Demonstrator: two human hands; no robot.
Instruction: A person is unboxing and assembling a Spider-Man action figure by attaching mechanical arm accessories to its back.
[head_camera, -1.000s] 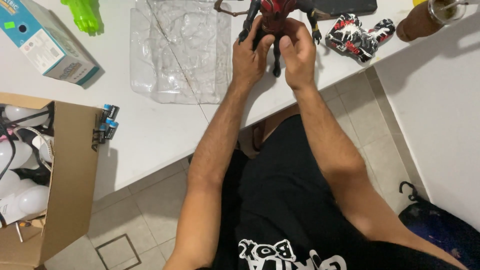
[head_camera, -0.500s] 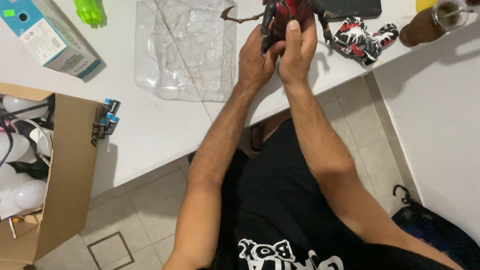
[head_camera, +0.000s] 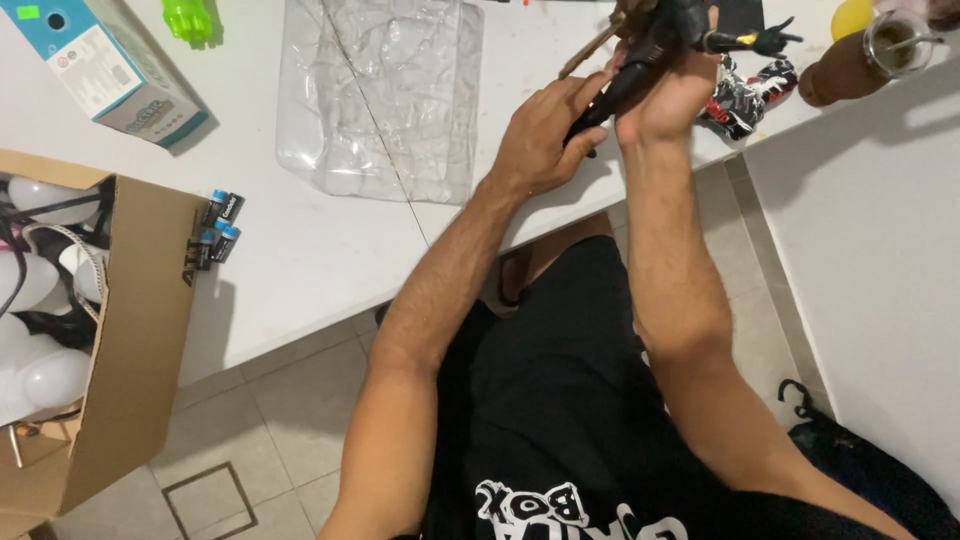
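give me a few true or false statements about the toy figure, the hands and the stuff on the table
1. Both hands hold the dark toy figure. True: the left hand and right hand are both on it.
2. The clear plastic tray lies right of the hands. False: it lies to their left.
3. The batteries stand inside the cardboard box. False: they lie on the white table beside it.
4. A second red, white and black figure lies on the table past the right hand. True.

Plastic tray (head_camera: 380, 95) on table (head_camera: 300, 250), center; carton (head_camera: 125, 85) far left; 4 batteries (head_camera: 218, 230) betw. them, nearer the edge; open box (head_camera: 130, 330) at left edge; figure (head_camera: 745, 95) right of tray
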